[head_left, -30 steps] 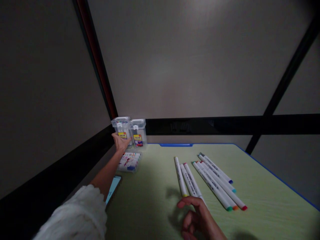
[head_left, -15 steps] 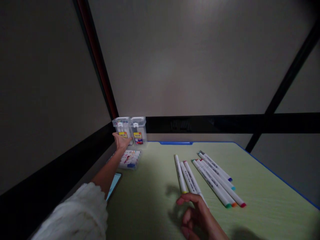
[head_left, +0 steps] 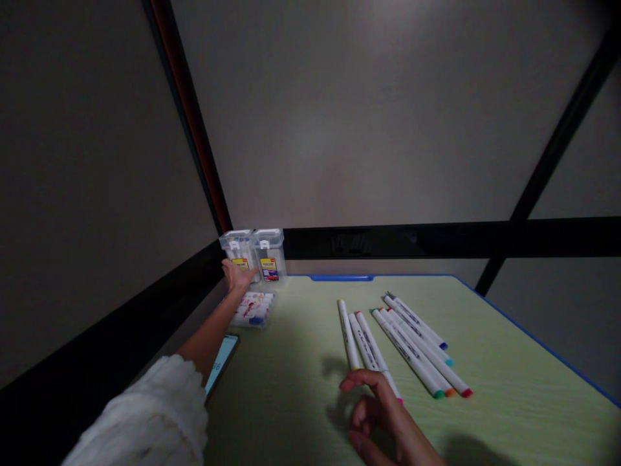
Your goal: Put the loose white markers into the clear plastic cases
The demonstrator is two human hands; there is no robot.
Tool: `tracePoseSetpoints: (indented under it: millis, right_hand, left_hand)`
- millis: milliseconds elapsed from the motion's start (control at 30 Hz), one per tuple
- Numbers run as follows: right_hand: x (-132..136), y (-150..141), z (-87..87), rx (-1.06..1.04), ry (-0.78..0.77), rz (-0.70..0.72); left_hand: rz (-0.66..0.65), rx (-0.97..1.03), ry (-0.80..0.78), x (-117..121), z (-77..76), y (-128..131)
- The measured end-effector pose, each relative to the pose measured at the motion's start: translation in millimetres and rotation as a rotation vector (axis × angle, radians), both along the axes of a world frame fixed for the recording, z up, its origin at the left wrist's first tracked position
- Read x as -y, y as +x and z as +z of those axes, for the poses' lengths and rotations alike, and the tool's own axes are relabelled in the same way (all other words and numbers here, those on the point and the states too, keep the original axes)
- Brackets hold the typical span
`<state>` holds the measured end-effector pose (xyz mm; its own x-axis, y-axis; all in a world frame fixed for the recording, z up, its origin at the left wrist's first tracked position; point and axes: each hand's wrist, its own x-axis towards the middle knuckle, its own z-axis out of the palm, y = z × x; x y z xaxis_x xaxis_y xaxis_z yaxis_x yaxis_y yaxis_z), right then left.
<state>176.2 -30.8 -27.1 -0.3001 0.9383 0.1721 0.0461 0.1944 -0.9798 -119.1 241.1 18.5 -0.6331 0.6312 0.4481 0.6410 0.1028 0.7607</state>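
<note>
At the far left, my left hand (head_left: 237, 277) reaches out with thumb and fingers spanning the lower sides of a clear plastic marker box (head_left: 239, 249). White pens show inside that box, and its lid is down. A second clear box (head_left: 269, 255) stands right beside it. My right hand (head_left: 383, 414) hovers at the near front with curled, parted fingers and nothing in them. Just beyond its fingertips lie several white markers (head_left: 369, 343), one partly hidden by the hand. Farther right rests another group of white markers (head_left: 414, 353) with coloured ends.
A flat pack of markers (head_left: 255, 307) lies in front of the boxes, partly behind my left wrist. Beside my left forearm is a phone (head_left: 224, 362) with a lit screen. The green table (head_left: 301, 382) has a blue edge and a blue strip (head_left: 342, 278) at the back, near the wall.
The view has shifted very slightly. My left hand stays at the box, and my right hand has hardly moved; a pink marker end now shows beside it.
</note>
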Motion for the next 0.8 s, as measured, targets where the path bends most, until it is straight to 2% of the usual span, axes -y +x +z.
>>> tracePoseSetpoints:
  millis: [267,500,633,800]
  right_hand:
    - [-0.3,0.9,4.1,0.023,0.025,0.025]
    - [-2.0,1.6,3.6,0.063,0.042,0.059]
    - [-1.6,0.2,1.3,0.048,0.063,0.027]
    - [-2.1,-0.1,-0.8,0.061,0.056,0.009]
  left_hand:
    - [0.044,-0.003,0.031,11.0,7.8,6.7]
    - [0.136,-0.071,0.185,31.4,15.1,42.7]
    - [0.090,-0.128,0.265,37.8,18.4,68.7]
    - [0.019,-0.179,0.257,32.9,16.6,91.2]
